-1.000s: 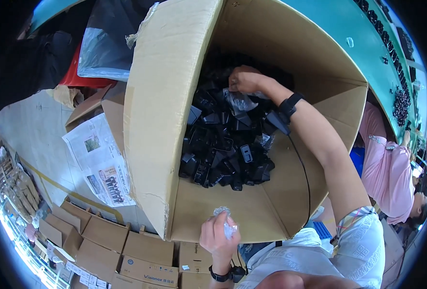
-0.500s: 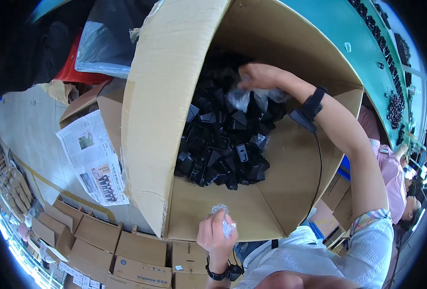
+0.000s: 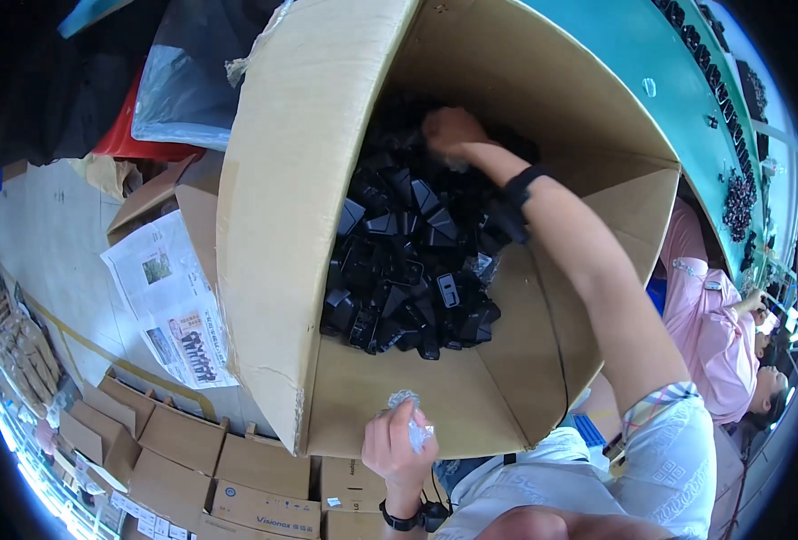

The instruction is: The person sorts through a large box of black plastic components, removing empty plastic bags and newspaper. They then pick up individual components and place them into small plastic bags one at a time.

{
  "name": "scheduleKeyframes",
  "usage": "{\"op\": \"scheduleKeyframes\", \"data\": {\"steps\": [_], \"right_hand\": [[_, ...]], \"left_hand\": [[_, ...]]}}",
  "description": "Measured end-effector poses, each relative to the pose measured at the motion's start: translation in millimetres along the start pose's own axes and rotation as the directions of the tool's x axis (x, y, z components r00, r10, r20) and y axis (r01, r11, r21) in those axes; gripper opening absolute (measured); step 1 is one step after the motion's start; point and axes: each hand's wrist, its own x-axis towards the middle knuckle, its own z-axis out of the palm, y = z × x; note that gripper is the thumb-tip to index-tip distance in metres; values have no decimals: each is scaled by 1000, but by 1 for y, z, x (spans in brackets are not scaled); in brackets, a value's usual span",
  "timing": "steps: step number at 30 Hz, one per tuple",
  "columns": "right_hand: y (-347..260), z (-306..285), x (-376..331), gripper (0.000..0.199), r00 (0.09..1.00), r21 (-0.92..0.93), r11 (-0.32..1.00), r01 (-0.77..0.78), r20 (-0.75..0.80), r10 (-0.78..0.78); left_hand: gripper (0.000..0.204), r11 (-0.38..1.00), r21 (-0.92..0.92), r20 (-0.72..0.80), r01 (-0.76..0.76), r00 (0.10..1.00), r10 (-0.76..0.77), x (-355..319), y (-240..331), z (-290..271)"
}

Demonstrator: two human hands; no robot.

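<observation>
A large cardboard box (image 3: 277, 225) stands open before me, with a heap of black plastic parts (image 3: 408, 261) at its bottom. My left hand (image 3: 399, 450) is closed around crumpled clear plastic film (image 3: 414, 423), just at the box's near edge. Deep inside the box, my right hand (image 3: 453, 132) reaches over the far end of the heap, its fingers curled and partly smeared. A bit of clear plastic (image 3: 455, 166) shows beneath that hand; whatever the fingers grip is hidden. One part in the heap has a pale rectangular outline (image 3: 449, 290).
Left of the box, newspaper (image 3: 169, 297) drapes over a smaller carton. Several cardboard cartons (image 3: 160, 459) line the lower left. A red bin with a plastic liner (image 3: 183, 99) is at upper left. On the right, a green table (image 3: 606, 54) bears small dark parts, beside a person in pink (image 3: 714, 342).
My right hand has moved slightly left and farther into the box. The loose clear plastic that lay on the heap below it no longer shows there. My left hand keeps its film.
</observation>
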Motion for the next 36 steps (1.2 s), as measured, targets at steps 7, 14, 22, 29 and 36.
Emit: {"op": "scheduleKeyframes", "data": {"steps": [7,14,22,29,36], "right_hand": [[-17,45,20,35,883,173,892,-418,-156,444],[15,40,6,27,925,43,976,-213,-314,216],[5,-22,-45,10,768,562,807,182,-593,241],[-48,-1,-2,26,928,353,935,25,-357,111],[-50,24,70,33,908,11,917,-398,-133,396]], "left_hand": [[21,1000,19,1,18,1000,-18,1,1,2],[23,1000,12,-7,10,1000,-10,2,1,3],[24,1000,-3,19,-5,1000,5,6,0,0],[23,1000,18,30,2,1000,-2,2,-1,-2],[18,999,-19,32,34,999,-33,3,3,3]]}}
